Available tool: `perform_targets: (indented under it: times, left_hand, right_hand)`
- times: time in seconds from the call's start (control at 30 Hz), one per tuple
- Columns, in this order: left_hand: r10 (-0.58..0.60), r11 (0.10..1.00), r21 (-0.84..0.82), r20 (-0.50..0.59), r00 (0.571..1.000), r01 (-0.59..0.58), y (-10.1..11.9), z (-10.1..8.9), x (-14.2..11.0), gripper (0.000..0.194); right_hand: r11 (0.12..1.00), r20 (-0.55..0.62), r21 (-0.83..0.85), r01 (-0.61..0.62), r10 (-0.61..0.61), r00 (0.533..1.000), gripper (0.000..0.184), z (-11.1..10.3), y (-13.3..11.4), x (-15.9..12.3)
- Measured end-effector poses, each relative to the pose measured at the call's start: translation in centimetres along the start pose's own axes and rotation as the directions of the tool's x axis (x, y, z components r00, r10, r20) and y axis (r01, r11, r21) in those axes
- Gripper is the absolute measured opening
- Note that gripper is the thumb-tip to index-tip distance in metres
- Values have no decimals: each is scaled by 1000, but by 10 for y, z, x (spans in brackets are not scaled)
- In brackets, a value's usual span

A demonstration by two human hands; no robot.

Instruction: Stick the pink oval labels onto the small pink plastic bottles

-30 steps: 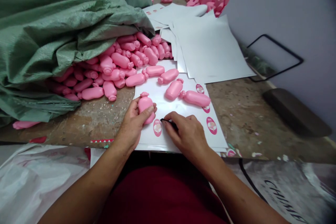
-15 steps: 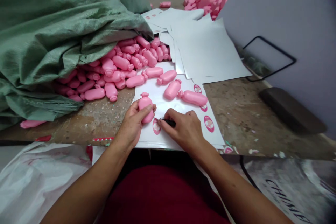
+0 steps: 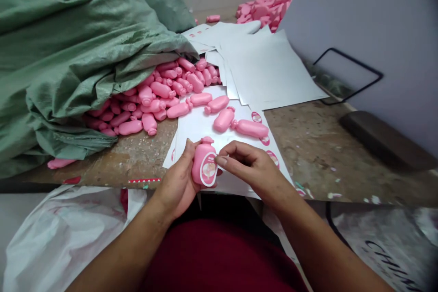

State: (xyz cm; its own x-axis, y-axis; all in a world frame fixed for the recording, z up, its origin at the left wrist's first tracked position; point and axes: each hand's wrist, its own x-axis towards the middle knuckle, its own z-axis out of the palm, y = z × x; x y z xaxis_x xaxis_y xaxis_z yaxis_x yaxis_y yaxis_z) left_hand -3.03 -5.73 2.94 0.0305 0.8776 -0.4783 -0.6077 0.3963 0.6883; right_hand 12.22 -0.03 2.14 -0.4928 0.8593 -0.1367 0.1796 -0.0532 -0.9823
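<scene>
My left hand (image 3: 179, 182) is closed around a small pink plastic bottle (image 3: 197, 164), neck up, above the front of the sheet. An oval pink-and-white sticker (image 3: 207, 171) lies over the bottle's front. Thumb and forefinger of my right hand (image 3: 251, 164) pinch together at the sticker's right edge; the other fingers are curled in, and what the palm may hold is hidden. Under both hands is a white sticker sheet (image 3: 201, 134), with oval stickers (image 3: 256, 117) along its right side. Several loose pink bottles (image 3: 224, 119) lie on the sheet beyond my hands.
A green woven sack (image 3: 68, 54) spills a heap of pink bottles (image 3: 160, 89) at the left. White sheets (image 3: 270, 68) lie behind, before another pink pile (image 3: 267, 7). At the right are a black wire frame (image 3: 359, 64) and a dark brown block (image 3: 383, 139) on the worn table (image 3: 308, 150).
The right hand has lifted a sticker from the sheet to the bottle's front. The left hand has brought the bottle right and nearer. The black tool seen in the right hand no longer shows.
</scene>
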Motion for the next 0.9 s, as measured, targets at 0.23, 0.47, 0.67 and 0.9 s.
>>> perform_targets:
  times: [0.23, 0.47, 0.67, 0.9]
  left_hand:
    - [13, 1000, 28, -14, 1000, -12, -3, 3, -4, 59]
    - [60, 996, 72, -26, 998, -58, -8, 3, -5, 58]
    - [70, 993, 101, -28, 997, -67, -8, 2, -5, 59]
    - [107, 980, 171, -27, 994, -101, -9, 1, -5, 55]
  right_hand:
    - [999, 39, 43, 9, -11, 999, 26, -1, 6, -4]
    - [1000, 19, 29, -3, 2, 1000, 29, 0, 8, -2]
    - [999, 13, 14, -30, 30, 999, 32, 1, 9, -1]
    - [999, 3, -53, -8, 8, 1000, 29, 1, 9, -1]
